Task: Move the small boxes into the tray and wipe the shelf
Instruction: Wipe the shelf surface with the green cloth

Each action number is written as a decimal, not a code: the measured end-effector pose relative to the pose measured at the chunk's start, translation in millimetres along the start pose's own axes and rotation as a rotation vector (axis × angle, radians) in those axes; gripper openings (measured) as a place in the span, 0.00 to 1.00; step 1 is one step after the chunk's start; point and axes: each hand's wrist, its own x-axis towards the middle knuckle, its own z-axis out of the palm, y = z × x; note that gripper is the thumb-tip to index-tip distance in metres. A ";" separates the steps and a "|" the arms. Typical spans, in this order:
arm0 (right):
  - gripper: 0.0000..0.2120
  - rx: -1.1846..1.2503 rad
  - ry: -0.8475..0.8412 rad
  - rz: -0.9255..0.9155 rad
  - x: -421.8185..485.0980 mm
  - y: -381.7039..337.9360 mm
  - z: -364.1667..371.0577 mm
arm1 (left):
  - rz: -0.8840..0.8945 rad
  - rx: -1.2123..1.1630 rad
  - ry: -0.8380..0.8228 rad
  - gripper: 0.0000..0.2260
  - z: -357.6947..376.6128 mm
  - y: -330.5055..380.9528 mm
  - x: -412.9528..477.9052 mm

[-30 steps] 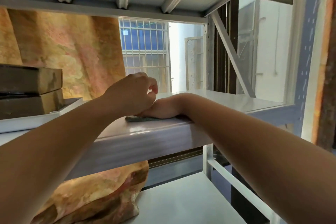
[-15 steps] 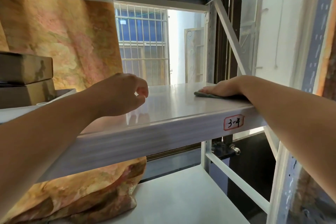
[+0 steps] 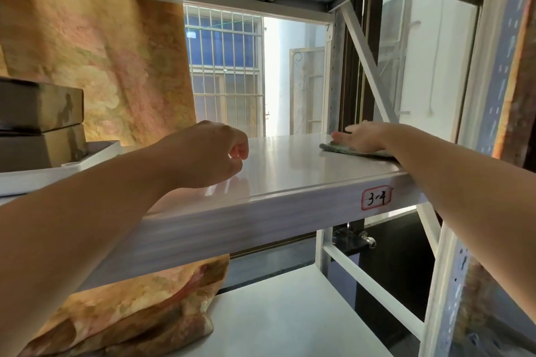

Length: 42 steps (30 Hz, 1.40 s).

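Two dark brown boxes (image 3: pixel 37 122) are stacked in a white tray (image 3: pixel 87 161) at the far left of the white shelf (image 3: pixel 284 171). My left hand (image 3: pixel 208 153) hovers just above the shelf's middle, fingers curled in a loose fist with nothing in it. My right hand (image 3: pixel 364 136) lies flat, palm down, pressing a green-grey cloth (image 3: pixel 345 149) onto the shelf near its right end, close to the rear upright.
An orange patterned fabric (image 3: pixel 110 66) hangs behind the shelf and bunches on the lower shelf (image 3: pixel 290 313). Metal uprights and a diagonal brace (image 3: pixel 368 66) stand at the right. A label reading 3-4 (image 3: pixel 376 198) marks the shelf's front edge. A barred window is behind.
My right hand has slid the cloth from the shelf's front middle to the right end and slightly further back. My left hand stays above the shelf's middle.
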 end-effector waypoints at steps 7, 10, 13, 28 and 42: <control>0.35 0.049 -0.176 -0.033 -19.9 19.0 2.5 | 0.011 -0.024 0.067 0.10 -0.9 5.9 -0.3; 0.27 -0.021 -0.015 -0.159 -26.1 15.1 1.2 | -0.002 -0.036 0.078 0.10 -2.3 7.3 0.2; 0.20 -0.112 0.244 -0.277 -23.7 9.4 7.1 | -0.020 -0.048 0.086 0.09 -3.9 7.1 -0.3; 0.10 1.120 -0.001 -0.430 -69.1 -122.9 -38.9 | -0.397 -0.471 0.393 0.14 -22.6 2.4 3.6; 0.07 1.709 -0.153 0.031 -47.3 -129.6 -20.9 | -0.390 0.031 0.084 0.25 -13.3 -6.8 -5.7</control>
